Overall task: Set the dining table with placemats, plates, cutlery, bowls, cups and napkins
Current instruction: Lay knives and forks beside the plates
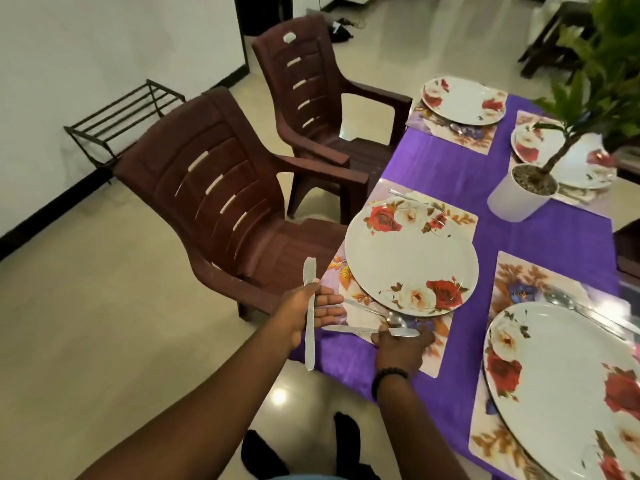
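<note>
Far to the left of both hands a dark metal rack (128, 116) stands against the wall, and two brown plastic chairs (221, 199) sit pushed toward the table's edge, the nearer one just above the left hand.

The left hand (308, 311) hangs off the table's edge with its fingers mostly straight, thumb and forefinger pinching a knife (309, 317) that stands nearly upright, its broad end up.

Just to the right, the right hand (401, 344) rests low on a floral placemat (434, 355), fingers curled round a second knife (370, 330) that lies almost flat, pointing left toward the other hand. A spoon (381, 315) lies on the mat just above that knife, its bowl near the right hand's fingers. A beaded bracelet (388, 375) circles the right wrist.

Above the right hand, a white plate with red roses (412, 258) sits on the same mat, with more cutlery (408, 197) lying on the mat beyond its far rim.

The purple tablecloth (446, 168) runs under everything. Right of the right hand lies another mat with a rose plate (561, 379). Farther off stand a white plant pot (519, 192) and two more plates (464, 100).
</note>
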A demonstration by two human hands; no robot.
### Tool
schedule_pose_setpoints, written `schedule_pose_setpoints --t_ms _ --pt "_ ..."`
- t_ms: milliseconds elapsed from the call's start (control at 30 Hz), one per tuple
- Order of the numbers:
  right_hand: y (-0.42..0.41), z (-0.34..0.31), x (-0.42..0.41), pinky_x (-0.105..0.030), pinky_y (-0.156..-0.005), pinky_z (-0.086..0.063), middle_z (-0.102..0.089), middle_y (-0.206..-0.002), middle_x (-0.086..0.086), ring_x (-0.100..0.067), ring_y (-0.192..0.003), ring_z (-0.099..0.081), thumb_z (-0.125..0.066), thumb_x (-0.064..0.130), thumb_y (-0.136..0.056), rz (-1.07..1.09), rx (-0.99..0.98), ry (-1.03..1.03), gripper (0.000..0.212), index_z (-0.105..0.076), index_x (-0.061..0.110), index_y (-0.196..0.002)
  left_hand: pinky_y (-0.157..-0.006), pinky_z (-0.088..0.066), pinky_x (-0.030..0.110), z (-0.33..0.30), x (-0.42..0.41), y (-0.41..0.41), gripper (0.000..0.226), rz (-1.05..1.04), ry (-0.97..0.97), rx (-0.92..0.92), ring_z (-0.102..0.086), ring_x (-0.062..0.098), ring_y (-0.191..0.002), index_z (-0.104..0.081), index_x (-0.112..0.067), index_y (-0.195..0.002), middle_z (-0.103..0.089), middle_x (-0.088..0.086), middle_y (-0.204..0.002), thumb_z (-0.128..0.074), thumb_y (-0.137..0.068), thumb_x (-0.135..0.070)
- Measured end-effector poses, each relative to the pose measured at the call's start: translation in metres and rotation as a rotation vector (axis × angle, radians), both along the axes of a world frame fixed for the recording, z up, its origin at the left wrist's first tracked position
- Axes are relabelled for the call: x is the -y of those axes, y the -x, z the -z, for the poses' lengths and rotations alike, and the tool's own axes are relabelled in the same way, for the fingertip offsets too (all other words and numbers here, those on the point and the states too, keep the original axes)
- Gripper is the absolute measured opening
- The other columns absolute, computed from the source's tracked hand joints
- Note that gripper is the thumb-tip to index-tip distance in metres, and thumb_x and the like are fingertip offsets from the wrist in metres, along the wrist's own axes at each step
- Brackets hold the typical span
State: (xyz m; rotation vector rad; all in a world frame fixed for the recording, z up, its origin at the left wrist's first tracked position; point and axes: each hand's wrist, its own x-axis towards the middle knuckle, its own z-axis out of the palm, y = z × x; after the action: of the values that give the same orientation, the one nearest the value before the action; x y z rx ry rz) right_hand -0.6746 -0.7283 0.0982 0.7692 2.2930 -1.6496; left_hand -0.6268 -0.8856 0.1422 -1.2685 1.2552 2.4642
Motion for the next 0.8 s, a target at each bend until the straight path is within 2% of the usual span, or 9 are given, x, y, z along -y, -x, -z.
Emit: schedule_pose_setpoints --t_ms 67,133,200,300,467,600,800 --pt "-0.003 0.002 0.004 -0.026 -0.081 -0.041 -0.055 -0.131 -0.016 -0.039 -0.110 -0.060 -0.070 0.006 -0.085 0.038 0.014 -0.034 0.068 -0.029 0.009 -0.140 -0.068 -0.062 0.032 0.001 0.004 -0.004 0.041 0.036 0.004 0.013 -0.075 0.028 -0.081 -0.063 0.003 -0.112 -0.075 0.016 -0.099 -0.041 -0.105 -0.031" --pt "-0.005 0.003 0.009 -0.028 -0.086 -0.044 -0.053 -0.133 -0.015 -0.039 -0.111 -0.060 -0.070 0.004 -0.084 0.059 0.002 -0.039 0.068 -0.032 0.012 -0.139 -0.072 -0.061 0.032 0.002 0.009 -0.008 0.040 0.097 0.015 0.034 -0.075 0.026 -0.083 -0.065 0.000 -0.108 -0.076 0.014 -0.098 -0.041 -0.105 -0.033" --pt "-0.007 0.005 0.013 -0.039 -0.090 -0.051 -0.055 -0.130 -0.019 -0.041 -0.107 -0.061 -0.073 0.003 -0.082 0.071 0.004 -0.065 0.069 -0.033 0.015 -0.137 -0.072 -0.061 0.032 0.004 0.013 -0.011 0.039 0.133 0.022 0.048 -0.075 0.026 -0.082 -0.065 -0.002 -0.107 -0.076 0.013 -0.098 -0.042 -0.104 -0.033" --pt "-0.006 0.008 0.015 -0.050 -0.081 -0.057 -0.060 -0.120 -0.024 -0.042 -0.097 -0.065 -0.077 0.006 -0.078 0.070 0.023 -0.139 0.071 -0.034 0.015 -0.134 -0.073 -0.060 0.032 0.005 0.017 -0.013 0.038 0.147 0.027 0.052 -0.074 0.027 -0.085 -0.066 -0.003 -0.106 -0.075 0.013 -0.100 -0.044 -0.104 -0.034" --pt "-0.001 0.006 0.015 -0.043 -0.086 -0.050 -0.057 -0.123 -0.027 -0.045 -0.108 -0.059 -0.079 0.015 -0.079 -0.005 0.050 -0.235 0.073 -0.033 0.005 -0.135 -0.072 -0.061 0.032 0.006 0.021 -0.014 0.040 0.144 0.024 0.041 -0.074 0.027 -0.086 -0.066 -0.003 -0.108 -0.075 0.013 -0.100 -0.043 -0.104 -0.036" --pt "0.000 0.006 0.013 -0.047 -0.086 -0.048 -0.057 -0.125 -0.025 -0.046 -0.109 -0.058 -0.076 0.022 -0.082 -0.066 0.092 -0.300 0.075 -0.028 0.009 -0.139 -0.074 -0.061 0.033 0.004 0.028 -0.011 0.041 0.129 0.030 0.029 -0.074 0.029 -0.089 -0.065 -0.002 -0.112 -0.075 0.013 -0.102 -0.044 -0.104 -0.036" --pt "0.001 0.004 0.012 -0.037 -0.072 -0.042 -0.060 -0.120 -0.025 -0.044 -0.104 -0.061 -0.073 0.026 -0.085 -0.132 0.125 -0.366 0.075 -0.025 0.007 -0.138 -0.071 -0.062 0.032 0.002 0.032 -0.006 0.039 0.105 0.014 0.033 -0.074 0.028 -0.085 -0.066 -0.002 -0.109 -0.076 0.012 -0.099 -0.045 -0.103 -0.035"
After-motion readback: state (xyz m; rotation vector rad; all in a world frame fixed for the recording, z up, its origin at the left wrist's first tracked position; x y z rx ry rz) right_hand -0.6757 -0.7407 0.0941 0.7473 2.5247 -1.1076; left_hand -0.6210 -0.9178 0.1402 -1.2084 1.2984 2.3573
